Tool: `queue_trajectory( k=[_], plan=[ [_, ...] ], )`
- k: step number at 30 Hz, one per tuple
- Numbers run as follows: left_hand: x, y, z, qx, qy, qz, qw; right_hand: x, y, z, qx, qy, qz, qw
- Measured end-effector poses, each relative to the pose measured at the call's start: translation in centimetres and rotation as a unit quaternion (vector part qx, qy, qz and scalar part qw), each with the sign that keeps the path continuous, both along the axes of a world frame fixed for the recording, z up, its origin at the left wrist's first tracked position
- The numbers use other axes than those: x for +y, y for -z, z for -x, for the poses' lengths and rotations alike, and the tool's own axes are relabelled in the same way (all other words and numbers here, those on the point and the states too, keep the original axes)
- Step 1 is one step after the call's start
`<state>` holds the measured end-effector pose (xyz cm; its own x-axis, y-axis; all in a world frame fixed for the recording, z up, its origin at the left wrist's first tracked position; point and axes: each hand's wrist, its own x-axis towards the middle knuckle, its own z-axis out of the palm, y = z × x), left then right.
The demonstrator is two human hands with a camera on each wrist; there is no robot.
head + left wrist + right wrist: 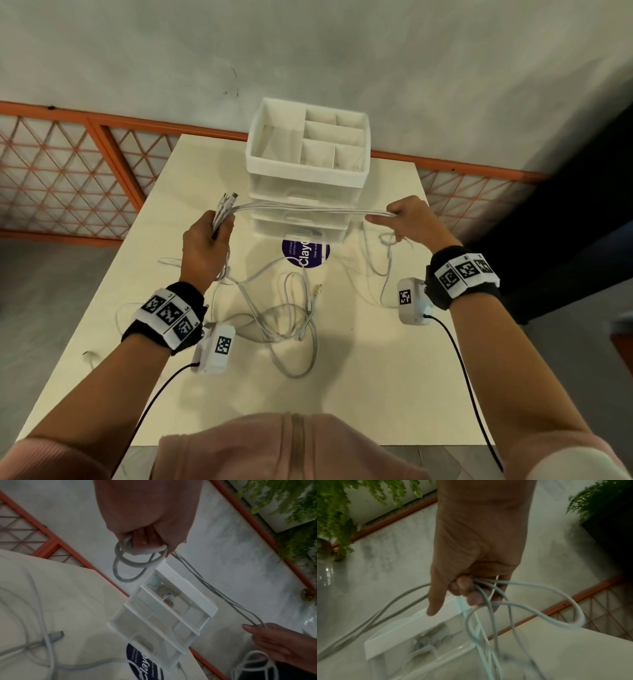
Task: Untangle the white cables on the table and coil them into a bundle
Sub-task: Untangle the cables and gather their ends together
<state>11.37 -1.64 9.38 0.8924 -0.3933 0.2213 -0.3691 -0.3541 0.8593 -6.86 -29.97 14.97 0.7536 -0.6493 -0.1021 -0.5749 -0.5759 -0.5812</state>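
Several white cables (308, 209) stretch in the air between my two hands, in front of the drawer unit. My left hand (205, 240) grips one end of the bunch, with the plugs (228, 198) sticking up past its fingers. Small cable loops (135, 561) hang from that fist in the left wrist view. My right hand (407, 219) holds the other end, fingers curled round the strands (488, 588) and the index finger (436, 601) pointing out straight. The rest of the cables lie in a loose tangle (287, 318) on the table below.
A white plastic drawer unit (308, 171) with open top compartments stands at the far middle of the cream table (394, 377). A purple round sticker (305, 253) lies in front of it. An orange lattice railing (68, 164) runs behind the table. Black leads hang from both wrist cameras.
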Motion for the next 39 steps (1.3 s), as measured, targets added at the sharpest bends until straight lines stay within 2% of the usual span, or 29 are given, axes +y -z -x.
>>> queue_trajectory(
  k=[2, 6, 8, 10, 12, 15, 17, 19, 22, 24, 28, 32, 36, 39],
  plan=[
    [0.4, 0.9, -0.5, 0.007, -0.02, -0.013, 1.0, 0.4, -0.4, 0.0, -0.002, -0.028, -0.043, 0.999],
    [1.0, 1.5, -1.0, 0.002, -0.055, -0.03, 0.998, 0.6, -1.3, 0.0, 0.07, -0.088, -0.085, 0.99],
    [1.1, 1.3, -1.2, -0.004, -0.054, -0.061, 0.997, 0.8, -1.5, -0.2, 0.075, -0.104, -0.101, 0.987],
    [0.9, 0.8, -1.3, 0.03, -0.033, -0.083, 0.996, 1.5, -1.9, -0.7, 0.068, -0.129, -0.116, 0.983],
    [0.4, -0.2, -0.7, 0.048, 0.011, -0.068, 0.996, 2.7, -2.3, -1.2, 0.082, -0.156, -0.113, 0.978],
    [-1.2, -2.4, 0.9, 0.016, 0.108, -0.013, 0.994, 4.6, -2.4, -2.2, 0.136, -0.193, -0.091, 0.967],
    [-2.3, -4.0, 2.3, 0.044, 0.227, 0.024, 0.973, 5.8, -2.2, -2.9, 0.158, -0.226, -0.099, 0.956],
    [-3.4, -5.1, 3.6, 0.095, 0.33, 0.004, 0.939, 7.0, -2.4, -3.5, 0.149, -0.267, -0.123, 0.944],
    [-4.4, -5.3, 4.6, 0.149, 0.389, -0.049, 0.908, 7.7, -3.2, -4.0, 0.116, -0.291, -0.153, 0.937],
    [-4.4, -4.9, 4.5, 0.15, 0.395, -0.059, 0.904, 7.4, -3.5, -3.7, 0.087, -0.293, -0.176, 0.936],
    [-4.5, -4.8, 3.5, 0.091, 0.345, -0.006, 0.934, 5.1, -1.7, -2.7, 0.012, -0.257, -0.175, 0.95],
    [-4.7, -5.9, 2.4, 0.038, 0.292, 0.028, 0.955, 3.4, 2.4, -1.4, -0.063, -0.137, -0.141, 0.978],
    [-4.7, -6.2, 1.8, -0.001, 0.252, 0.02, 0.967, 2.7, 5.3, -0.5, -0.065, -0.063, -0.148, 0.985],
    [-4.6, -5.6, 1.8, -0.016, 0.22, 0.014, 0.975, 2.2, 5.0, -0.4, -0.136, -0.006, -0.118, 0.984]
  ],
)
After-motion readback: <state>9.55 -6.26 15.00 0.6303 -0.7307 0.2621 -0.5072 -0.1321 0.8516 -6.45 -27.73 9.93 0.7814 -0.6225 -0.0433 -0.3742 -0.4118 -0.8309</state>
